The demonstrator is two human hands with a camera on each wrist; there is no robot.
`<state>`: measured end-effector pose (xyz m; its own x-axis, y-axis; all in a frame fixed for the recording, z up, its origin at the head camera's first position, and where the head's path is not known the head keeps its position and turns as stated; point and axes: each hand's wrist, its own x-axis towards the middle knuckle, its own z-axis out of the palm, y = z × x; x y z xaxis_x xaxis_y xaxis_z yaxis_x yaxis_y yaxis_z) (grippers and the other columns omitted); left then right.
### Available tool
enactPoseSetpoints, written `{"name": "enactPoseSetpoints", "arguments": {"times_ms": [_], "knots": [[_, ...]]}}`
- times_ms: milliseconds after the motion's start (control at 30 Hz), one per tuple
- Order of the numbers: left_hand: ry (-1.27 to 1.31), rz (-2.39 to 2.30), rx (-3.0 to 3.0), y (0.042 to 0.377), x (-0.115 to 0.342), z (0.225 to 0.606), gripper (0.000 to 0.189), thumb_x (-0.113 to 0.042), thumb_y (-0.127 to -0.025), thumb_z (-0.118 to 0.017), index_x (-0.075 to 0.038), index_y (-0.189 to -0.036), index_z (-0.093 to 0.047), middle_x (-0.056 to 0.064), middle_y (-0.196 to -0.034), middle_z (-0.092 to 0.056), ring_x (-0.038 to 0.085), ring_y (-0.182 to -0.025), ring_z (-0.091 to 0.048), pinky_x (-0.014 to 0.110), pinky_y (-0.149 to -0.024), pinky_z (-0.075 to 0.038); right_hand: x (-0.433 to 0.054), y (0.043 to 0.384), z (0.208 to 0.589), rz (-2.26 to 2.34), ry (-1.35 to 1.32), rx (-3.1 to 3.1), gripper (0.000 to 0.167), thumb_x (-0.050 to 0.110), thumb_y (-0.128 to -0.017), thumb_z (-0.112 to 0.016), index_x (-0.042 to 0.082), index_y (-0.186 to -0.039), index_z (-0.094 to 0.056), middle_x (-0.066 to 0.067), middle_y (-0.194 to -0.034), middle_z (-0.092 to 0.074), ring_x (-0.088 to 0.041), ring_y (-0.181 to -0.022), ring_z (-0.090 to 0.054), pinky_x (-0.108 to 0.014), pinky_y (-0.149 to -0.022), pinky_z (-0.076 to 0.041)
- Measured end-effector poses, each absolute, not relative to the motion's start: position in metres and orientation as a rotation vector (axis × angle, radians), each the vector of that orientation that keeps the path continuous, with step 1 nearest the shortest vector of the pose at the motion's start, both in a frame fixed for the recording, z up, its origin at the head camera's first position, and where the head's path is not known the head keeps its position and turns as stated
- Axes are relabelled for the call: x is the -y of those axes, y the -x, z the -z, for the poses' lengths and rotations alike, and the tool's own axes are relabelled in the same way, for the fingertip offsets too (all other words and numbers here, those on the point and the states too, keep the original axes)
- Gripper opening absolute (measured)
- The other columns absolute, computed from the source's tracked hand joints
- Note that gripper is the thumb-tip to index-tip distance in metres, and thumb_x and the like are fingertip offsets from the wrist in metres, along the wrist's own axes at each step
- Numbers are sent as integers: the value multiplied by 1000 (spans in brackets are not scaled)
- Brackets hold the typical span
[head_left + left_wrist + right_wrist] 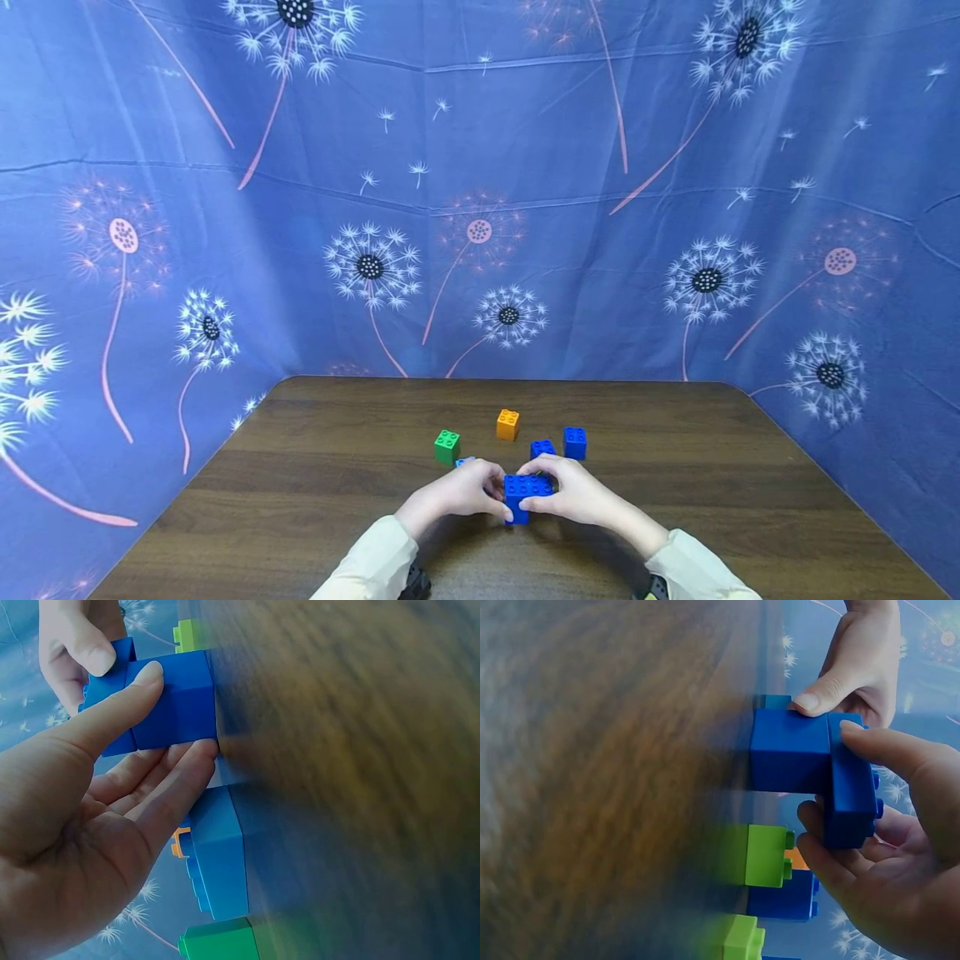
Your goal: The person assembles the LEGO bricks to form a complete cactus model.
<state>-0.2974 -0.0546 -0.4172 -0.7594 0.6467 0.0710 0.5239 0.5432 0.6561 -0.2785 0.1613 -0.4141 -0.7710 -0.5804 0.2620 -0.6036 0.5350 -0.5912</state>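
Near the front of the wooden table, both hands hold a pair of dark blue toy building bricks. A long studded brick [528, 483] lies across the top of a square blue block [787, 754] and overhangs it to the right. My left hand [467, 490] pinches the square block, its thumb across the near face and its fingers behind. My right hand [583, 497] grips the overhanging end of the long brick between thumb and fingers. In the right wrist view, the square block's base is right at the tabletop.
Behind the hands stand a green brick [447, 448], an orange brick [507, 425] and two blue bricks, one at the right [575, 443]. A light blue brick [217, 855] sits beyond my left hand. Light green bricks [766, 855] show past my right hand. A blue dandelion curtain [480, 167] hangs behind the table.
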Motion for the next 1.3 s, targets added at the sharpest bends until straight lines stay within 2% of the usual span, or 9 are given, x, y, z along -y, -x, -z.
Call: {"name": "enactPoseSetpoints", "arguments": {"times_ms": [133,333,900,1300], "knots": [[-979,-1016,-2596,297,54,417,25,-16,-74,-80,-4,-90,-65,-1,-77,-68,-1,-68,-58,15,-66,-47,-159,279,416,-1144,-1001,2733,34,34,-83,-71,11,-107,-64,-1,-104,-66,-8,-90,-57,-23,-75,-47],[-968,-1024,-2588,296,53,417,27,-16,-74,-80,-4,-92,-65,0,-78,-69,-1,-68,-60,14,-65,-48,-158,279,418,-1153,-948,2773,36,34,-80,-73,12,-106,-64,-1,-101,-66,-8,-85,-56,-22,-71,-46],[-1009,-999,-2564,296,53,417,29,-19,-73,-80,-5,-94,-66,-1,-77,-68,-3,-68,-58,14,-65,-48,-158,275,420,-1156,-944,2775,38,33,-79,-75,9,-107,-63,-3,-99,-65,-9,-82,-57,-22,-68,-47],[-1017,-943,-2530,299,54,411,22,-3,-76,-76,-3,-95,-65,5,-86,-70,5,-76,-64,15,-71,-48,-158,276,420,-1171,-970,2758,36,34,-79,-74,10,-104,-63,-2,-97,-66,-7,-82,-58,-22,-68,-48]]}}
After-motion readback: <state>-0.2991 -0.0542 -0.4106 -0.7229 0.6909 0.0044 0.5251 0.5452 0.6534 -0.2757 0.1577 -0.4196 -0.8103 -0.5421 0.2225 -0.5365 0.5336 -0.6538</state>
